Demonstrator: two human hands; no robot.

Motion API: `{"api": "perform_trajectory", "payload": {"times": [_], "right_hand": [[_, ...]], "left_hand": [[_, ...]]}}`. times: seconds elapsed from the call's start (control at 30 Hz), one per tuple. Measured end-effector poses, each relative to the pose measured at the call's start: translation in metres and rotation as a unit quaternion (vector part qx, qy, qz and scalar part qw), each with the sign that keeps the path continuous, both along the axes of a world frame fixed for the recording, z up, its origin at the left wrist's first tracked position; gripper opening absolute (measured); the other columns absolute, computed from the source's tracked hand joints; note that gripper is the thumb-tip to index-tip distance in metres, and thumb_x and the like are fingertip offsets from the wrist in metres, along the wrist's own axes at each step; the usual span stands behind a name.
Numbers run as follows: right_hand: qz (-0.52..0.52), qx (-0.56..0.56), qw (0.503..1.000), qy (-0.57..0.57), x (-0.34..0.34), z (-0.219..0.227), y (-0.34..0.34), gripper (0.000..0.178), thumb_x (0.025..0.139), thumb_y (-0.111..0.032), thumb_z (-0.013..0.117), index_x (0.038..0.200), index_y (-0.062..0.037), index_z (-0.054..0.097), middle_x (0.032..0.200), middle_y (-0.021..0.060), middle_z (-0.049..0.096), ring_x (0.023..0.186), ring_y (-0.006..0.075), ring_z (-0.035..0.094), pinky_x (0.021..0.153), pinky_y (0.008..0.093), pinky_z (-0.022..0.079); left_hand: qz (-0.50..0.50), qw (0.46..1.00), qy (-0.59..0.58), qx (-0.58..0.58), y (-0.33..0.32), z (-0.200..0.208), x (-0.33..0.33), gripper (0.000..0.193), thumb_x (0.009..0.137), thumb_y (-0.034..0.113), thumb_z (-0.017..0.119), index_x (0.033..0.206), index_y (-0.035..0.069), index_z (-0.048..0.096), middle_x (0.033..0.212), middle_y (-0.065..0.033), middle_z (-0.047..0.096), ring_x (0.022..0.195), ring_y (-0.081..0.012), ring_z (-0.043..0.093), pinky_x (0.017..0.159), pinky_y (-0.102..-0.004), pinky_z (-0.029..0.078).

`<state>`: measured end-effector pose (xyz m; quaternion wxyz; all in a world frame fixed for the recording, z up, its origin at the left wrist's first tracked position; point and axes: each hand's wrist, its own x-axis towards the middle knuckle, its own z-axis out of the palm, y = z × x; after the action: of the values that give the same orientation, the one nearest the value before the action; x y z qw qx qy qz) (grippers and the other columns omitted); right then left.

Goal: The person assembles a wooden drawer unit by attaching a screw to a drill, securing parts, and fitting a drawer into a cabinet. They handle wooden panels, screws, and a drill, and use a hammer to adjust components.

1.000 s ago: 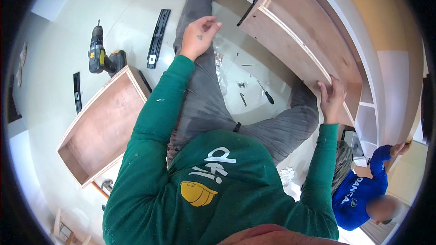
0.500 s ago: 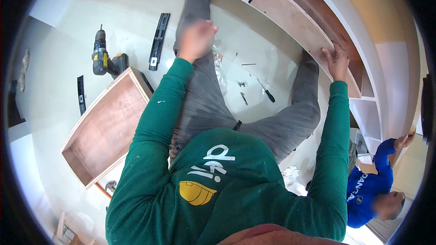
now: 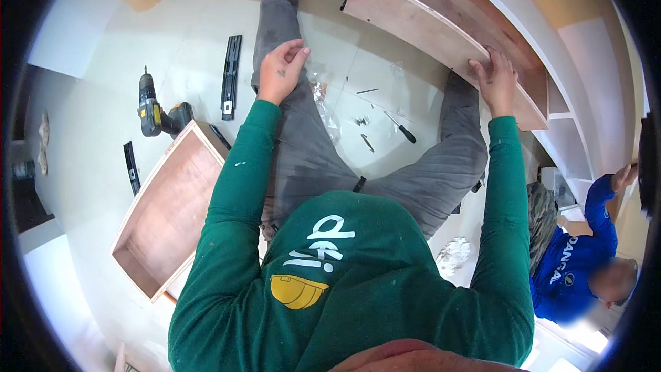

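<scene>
A wooden drawer (image 3: pixel 420 24) sits partly out of the white cabinet at the upper right. My right hand (image 3: pixel 497 81) grips its upper edge, thumb on the outer face and fingers over the rim. Above my left thigh is my left hand (image 3: pixel 281 72), its fingers curled and the thumb pressed to the index finger. Whether anything small is in that pinch, I cannot make out. Between my legs on the floor lie a screwdriver (image 3: pixel 401 127) with a black handle, a thin metal rod (image 3: pixel 367 91) and a few small screws (image 3: pixel 361 122).
To my left, a cordless drill (image 3: pixel 155 110) stands beside a second wooden drawer (image 3: pixel 169 217). Black drawer slides (image 3: pixel 231 77) lie on the pale floor. Crumpled clear plastic (image 3: pixel 327 107) is by my left leg. A person in a blue top (image 3: pixel 564 269) is at the lower right.
The view has shifted a little, and the drawer in the cabinet appears farther left. My right hand keeps its hold on the edge. My left hand stays above the thigh.
</scene>
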<state>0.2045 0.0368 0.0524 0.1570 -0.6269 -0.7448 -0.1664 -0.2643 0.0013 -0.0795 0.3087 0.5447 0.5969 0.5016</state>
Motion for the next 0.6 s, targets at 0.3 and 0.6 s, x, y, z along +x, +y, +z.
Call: {"api": "perform_trajectory", "payload": {"times": [0.3, 0.6], "right_hand": [[0.042, 0.072, 0.996, -0.034, 0.007, -0.007, -0.003, 0.051, 0.090, -0.045, 0.073, 0.133, -0.0177, 0.066, 0.103, 0.0076, 0.064, 0.105, 0.0310, 0.058, 0.104, 0.0534, 0.038], [0.051, 0.079, 0.996, -0.001, 0.002, -0.009, -0.014, 0.048, 0.090, -0.041, 0.074, 0.128, -0.0137, 0.068, 0.108, 0.0089, 0.066, 0.106, 0.0323, 0.059, 0.101, 0.0523, 0.040]], "left_hand": [[-0.020, 1.000, -0.001, 0.002, 0.006, -0.008, 0.009, 0.036, 0.093, 0.025, 0.076, 0.117, -0.002, 0.073, 0.092, -0.0118, 0.077, 0.081, -0.0140, 0.071, 0.078, -0.0293, 0.056], [-0.032, 0.997, -0.068, -0.001, 0.014, -0.020, -0.006, 0.033, 0.096, 0.019, 0.074, 0.121, -0.003, 0.071, 0.095, -0.0061, 0.074, 0.083, -0.0103, 0.066, 0.078, -0.0259, 0.053]]}}
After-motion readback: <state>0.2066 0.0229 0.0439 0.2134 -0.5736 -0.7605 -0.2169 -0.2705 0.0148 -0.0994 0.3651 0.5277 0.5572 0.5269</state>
